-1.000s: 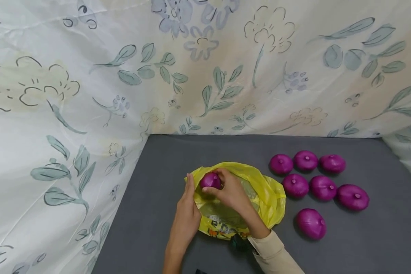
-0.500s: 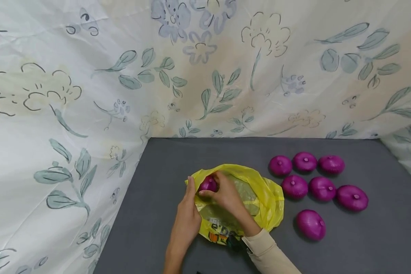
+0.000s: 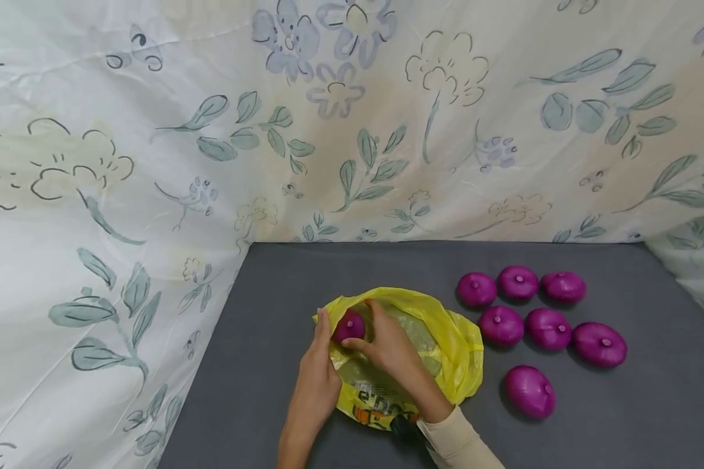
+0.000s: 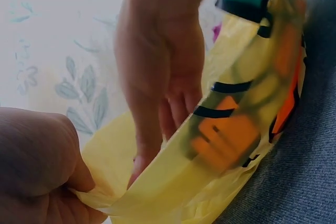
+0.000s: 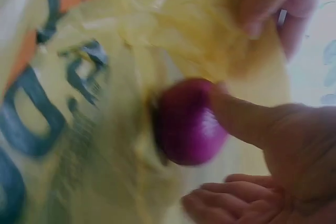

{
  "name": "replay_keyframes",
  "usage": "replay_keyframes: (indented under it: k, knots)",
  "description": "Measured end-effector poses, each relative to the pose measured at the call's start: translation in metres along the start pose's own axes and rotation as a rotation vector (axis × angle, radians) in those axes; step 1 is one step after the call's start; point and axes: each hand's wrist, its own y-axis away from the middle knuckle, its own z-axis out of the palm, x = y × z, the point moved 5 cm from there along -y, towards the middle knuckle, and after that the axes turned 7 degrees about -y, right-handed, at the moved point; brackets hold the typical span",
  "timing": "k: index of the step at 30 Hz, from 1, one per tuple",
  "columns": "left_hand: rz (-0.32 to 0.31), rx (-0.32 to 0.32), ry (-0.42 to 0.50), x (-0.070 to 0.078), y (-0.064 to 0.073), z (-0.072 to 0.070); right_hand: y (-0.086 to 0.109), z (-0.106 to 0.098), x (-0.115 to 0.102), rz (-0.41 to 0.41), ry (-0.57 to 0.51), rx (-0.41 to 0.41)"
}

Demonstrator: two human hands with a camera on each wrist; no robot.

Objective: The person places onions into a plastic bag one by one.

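A yellow plastic bag (image 3: 463,345) with dark and orange print lies on the table, its mouth held wide. At its left rim my left hand (image 3: 313,384) pinches the plastic between thumb and fingers, seen close in the left wrist view (image 4: 39,166). Just inside that rim sits a purple onion (image 3: 350,327). My right hand (image 3: 390,342) reaches into the mouth beside it, fingers spread. The right wrist view shows the thumb against the onion (image 5: 191,124), while the other fingers stand apart from it.
To the bag's right, several purple onions (image 3: 501,326) lie in two rows on the dark grey table (image 3: 633,417). One more onion (image 3: 530,392) lies nearer the front. Floral cloth (image 3: 352,150) hangs behind and along the left side.
The onion has moved left and lower into the bag with my right hand, whose fingers have since spread away from it. My left hand keeps its hold on the rim.
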Motion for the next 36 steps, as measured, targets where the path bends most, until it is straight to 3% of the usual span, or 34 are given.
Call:
replay_keyframes:
  k: [6,15,28,36]
  knots:
    - [0.01,0.012,0.0,0.001,0.0,0.0,0.017,-0.024,-0.015,0.057,0.105,0.003]
    - [0.024,0.031,-0.001,0.001,0.0,-0.002,0.05,-0.067,-0.042,-0.034,0.049,0.079]
    - [0.012,0.006,-0.011,0.005,0.001,-0.005,0.094,-0.132,-0.057,-0.211,0.066,0.421]
    - [0.013,0.008,-0.022,0.004,-0.001,-0.005,0.116,-0.168,-0.059,-0.236,0.106,0.623]
